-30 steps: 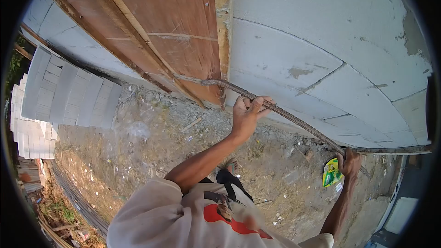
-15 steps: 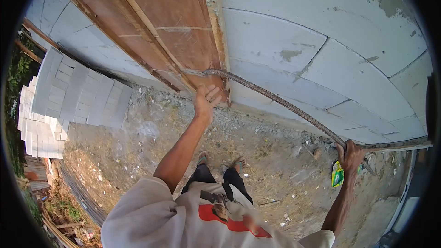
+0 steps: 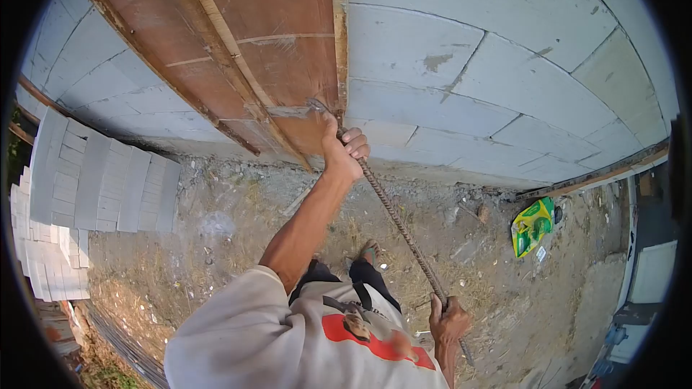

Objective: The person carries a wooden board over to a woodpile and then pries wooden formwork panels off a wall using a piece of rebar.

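A long ribbed rebar [image 3: 395,217] slants across the view, from the wall down to the right. Its bent upper end lies against a plywood panel [image 3: 285,0], close to the wooden strip [image 3: 339,29] on that panel's right edge. My left hand [image 3: 343,151] is closed around the rebar just below the bend. Near its lower end my right hand [image 3: 448,321] grips the same bar, whose tip sticks out past the fist. I cannot tell whether the bent tip is wedged behind the wood.
Pale block wall [image 3: 425,50] flanks the panel. Stacked grey blocks [image 3: 65,173] stand at left. A green and yellow bag [image 3: 532,227] lies at right on rough ground [image 3: 238,238] with rubble. Another wooden strip [image 3: 216,43] runs down the panel.
My left hand, open beside the panel before, now holds the rebar near its bend. My right hand has swung the bar's lower end down and left, toward my body. The view has shifted slightly.
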